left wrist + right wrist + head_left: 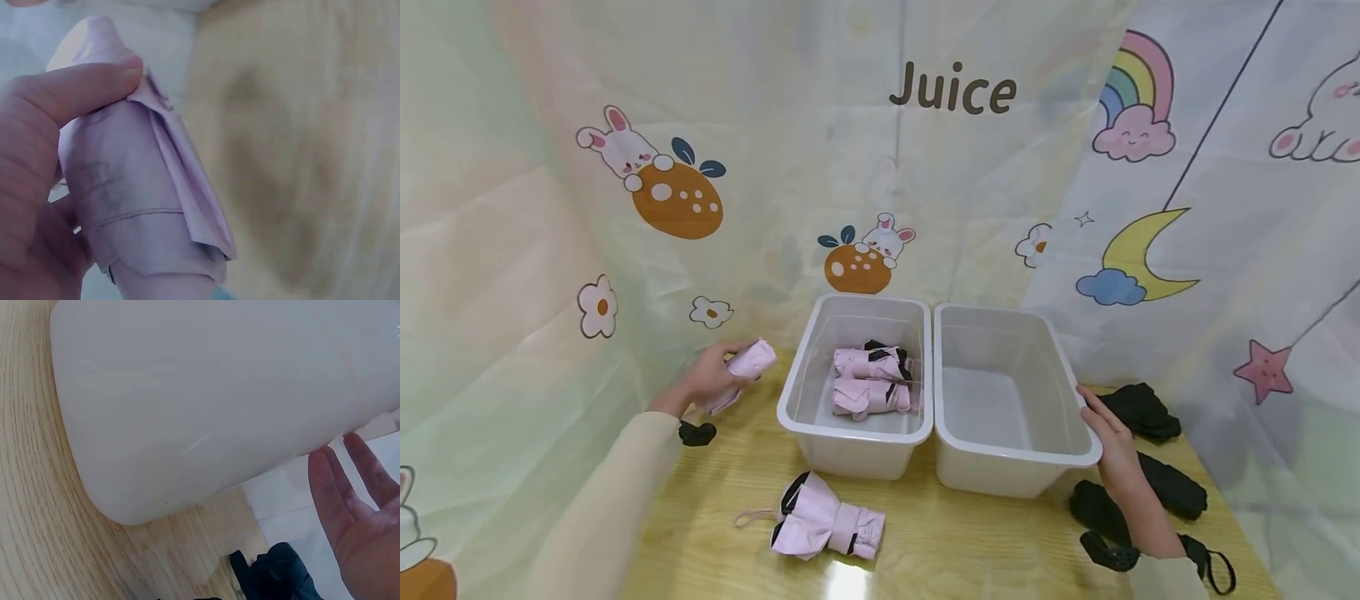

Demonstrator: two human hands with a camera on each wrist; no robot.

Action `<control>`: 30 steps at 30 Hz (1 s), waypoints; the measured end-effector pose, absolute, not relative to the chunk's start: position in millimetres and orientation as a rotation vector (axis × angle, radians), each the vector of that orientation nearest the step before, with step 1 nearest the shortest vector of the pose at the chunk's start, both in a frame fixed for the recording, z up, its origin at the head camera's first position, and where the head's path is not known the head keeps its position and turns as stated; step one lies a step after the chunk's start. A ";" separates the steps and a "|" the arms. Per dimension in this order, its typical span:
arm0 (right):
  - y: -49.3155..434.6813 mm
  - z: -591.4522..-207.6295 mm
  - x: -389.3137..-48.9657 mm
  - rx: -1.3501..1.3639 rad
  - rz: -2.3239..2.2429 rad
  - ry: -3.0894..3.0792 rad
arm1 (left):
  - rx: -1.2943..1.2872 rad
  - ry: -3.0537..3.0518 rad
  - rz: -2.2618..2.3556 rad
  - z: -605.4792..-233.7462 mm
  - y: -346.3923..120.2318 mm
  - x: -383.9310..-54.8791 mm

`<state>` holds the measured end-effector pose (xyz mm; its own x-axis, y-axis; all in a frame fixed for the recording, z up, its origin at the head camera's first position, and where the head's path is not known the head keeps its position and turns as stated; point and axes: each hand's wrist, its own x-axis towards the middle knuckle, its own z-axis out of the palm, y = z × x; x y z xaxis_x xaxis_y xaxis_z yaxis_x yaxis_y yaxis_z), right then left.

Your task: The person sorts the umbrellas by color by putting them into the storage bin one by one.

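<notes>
A pink umbrella [754, 360] is gripped by the left hand [711, 373], fingers curled. Two pink umbrellas [871, 397] are held in the left bin [853, 457]; a strapped pink umbrella [831, 521] is laid before it on the counter [970, 550]. The right bin [1007, 473] is touched at its rim by the right hand [1116, 450], fingers extended, near black umbrellas [1176, 487].

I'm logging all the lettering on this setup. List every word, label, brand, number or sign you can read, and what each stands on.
"Juice": dark lettering on the patterned backdrop.
Pale mark on the right-hand bin, at the edge of the right wrist view: cut off, unreadable.
No other lettering can be read, including on the held pink bundle.
</notes>
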<state>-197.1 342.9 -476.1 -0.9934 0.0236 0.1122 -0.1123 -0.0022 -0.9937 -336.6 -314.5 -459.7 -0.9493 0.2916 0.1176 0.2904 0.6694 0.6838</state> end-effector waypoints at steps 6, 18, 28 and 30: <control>347.8 -472.5 -200.9 0.110 2.146 -2.170 | 0.538 2.817 1.196 -419.0 -310.4 -337.9; 344.8 -477.4 -196.8 0.084 2.131 -2.164 | 0.761 2.828 1.020 -340.5 -284.4 -343.9; 342.7 -476.8 -198.6 0.075 2.096 -2.183 | 0.782 2.815 0.896 -301.9 -228.2 -354.4; 344.0 -477.0 -198.0 0.070 2.094 -2.182 | 0.782 2.801 0.873 -298.4 -215.7 -356.4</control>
<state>-198.0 344.0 -477.0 -0.9921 0.0473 0.1163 -0.1142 0.0438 -0.9925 -356.4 -215.7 -298.4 -0.8622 0.5040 0.0510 0.4439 0.7030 0.5557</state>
